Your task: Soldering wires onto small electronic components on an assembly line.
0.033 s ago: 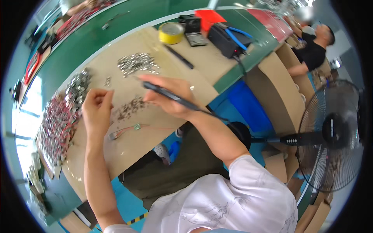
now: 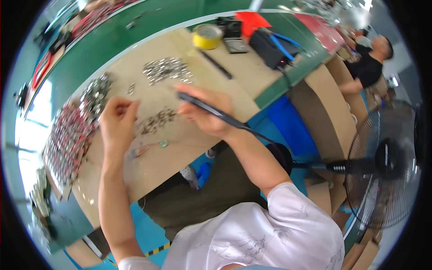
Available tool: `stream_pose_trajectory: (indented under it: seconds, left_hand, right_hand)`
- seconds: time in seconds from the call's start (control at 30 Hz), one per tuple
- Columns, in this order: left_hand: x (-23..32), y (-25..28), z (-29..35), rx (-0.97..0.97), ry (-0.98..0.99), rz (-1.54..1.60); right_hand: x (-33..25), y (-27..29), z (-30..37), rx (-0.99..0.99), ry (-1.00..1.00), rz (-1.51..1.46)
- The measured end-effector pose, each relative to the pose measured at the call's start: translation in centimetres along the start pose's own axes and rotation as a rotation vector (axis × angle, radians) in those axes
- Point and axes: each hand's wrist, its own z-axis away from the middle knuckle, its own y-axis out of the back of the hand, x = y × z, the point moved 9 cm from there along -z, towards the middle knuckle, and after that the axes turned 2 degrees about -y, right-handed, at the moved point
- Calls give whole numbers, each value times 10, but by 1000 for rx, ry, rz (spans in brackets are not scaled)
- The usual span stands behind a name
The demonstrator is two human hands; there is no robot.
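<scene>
My right hand point(image 2: 213, 112) grips a black soldering iron point(image 2: 203, 106) like a pen, its cord trailing back past my forearm. The iron's front end is blurred above the table mat. To its left my left hand point(image 2: 116, 119) is closed, thumb against curled fingers; whatever they pinch is too small to make out. Between the hands lie scattered small brownish parts point(image 2: 157, 120). Nearer me rests a little green circuit board point(image 2: 164, 143) with thin wires. Beyond the hands is a spread of shiny silver parts point(image 2: 167, 71).
Heaped red and silver parts point(image 2: 67, 139) cover the table's left side. A yellow tape roll point(image 2: 208, 37), a black bar point(image 2: 215, 64) and a black box point(image 2: 270, 48) with a blue holder stand farther back. At right are cardboard boxes point(image 2: 321, 99), a fan point(image 2: 387, 155) and another person point(image 2: 369, 63).
The whole view has shifted slightly, so the table and its things appear a little farther right. Both hands keep nearly the same pose, the right still gripping the soldering iron.
</scene>
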Motion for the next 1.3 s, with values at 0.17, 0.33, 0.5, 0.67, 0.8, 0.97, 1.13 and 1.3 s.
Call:
stream_pose_trajectory:
  seconds: [0.17,0.33,0.5,0.67,0.8,0.97,1.13,1.3]
  left_hand:
    - [5,-15,0,-66,-84,-117]
    - [17,-17,6,-144,-96,-184]
    - [18,-21,9,-184,-147,-269]
    - [15,-25,11,-179,-209,-279]
    - [15,-28,11,-189,-223,-308]
    - [15,-30,11,-202,-219,-326]
    - [15,-31,12,-208,-215,-337]
    - [13,-31,11,-210,-201,-335]
  right_hand:
    - [12,24,14,79,-195,44]
    - [12,11,8,95,-252,-31]
    - [8,2,5,12,-259,12]
    - [10,0,7,-19,-262,6]
    - [15,1,9,-14,-339,-22]
    - [20,-1,10,-19,-380,-56]
    - [20,-1,10,-20,-396,-53]
    - [20,-2,9,-20,-389,-55]
